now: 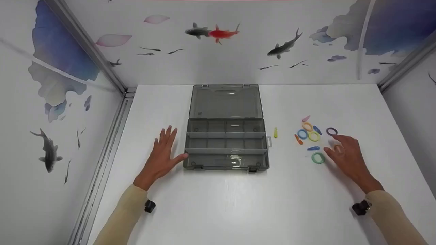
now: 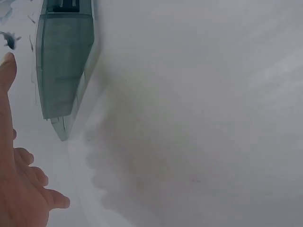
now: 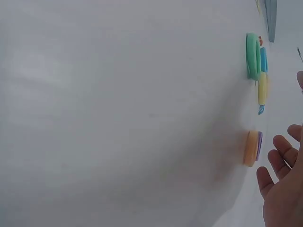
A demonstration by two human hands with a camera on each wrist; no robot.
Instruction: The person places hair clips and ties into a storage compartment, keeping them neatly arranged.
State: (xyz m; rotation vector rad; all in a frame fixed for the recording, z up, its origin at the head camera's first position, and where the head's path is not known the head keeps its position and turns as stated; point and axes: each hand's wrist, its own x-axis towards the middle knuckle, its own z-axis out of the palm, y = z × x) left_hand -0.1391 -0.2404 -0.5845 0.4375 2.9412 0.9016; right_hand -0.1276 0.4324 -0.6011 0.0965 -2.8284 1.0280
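Note:
A grey see-through compartment box [image 1: 226, 143] lies on the table with its lid [image 1: 226, 102] folded back. My left hand [image 1: 162, 154] is spread beside its left side, the thumb reaching the box's edge. Over on the right, my right hand [image 1: 349, 158] hovers with loosely bent fingers above an orange hair tie [image 3: 251, 149]. Close to its fingertips lies a purple hair tie [image 1: 331, 131]; neither is gripped. Left of that hand are green [image 1: 318, 158], yellow [image 1: 313, 136], blue [image 1: 302, 134] and orange-yellow hair ties [image 1: 307, 126], among several snap hair clips [image 1: 313, 148].
A yellow hair clip [image 1: 275, 132] lies apart, near the box's right side and its hanging tab [image 1: 269, 142]. White walls with fish prints [image 1: 223, 33] enclose the table [image 1: 224, 204] at the back and both sides.

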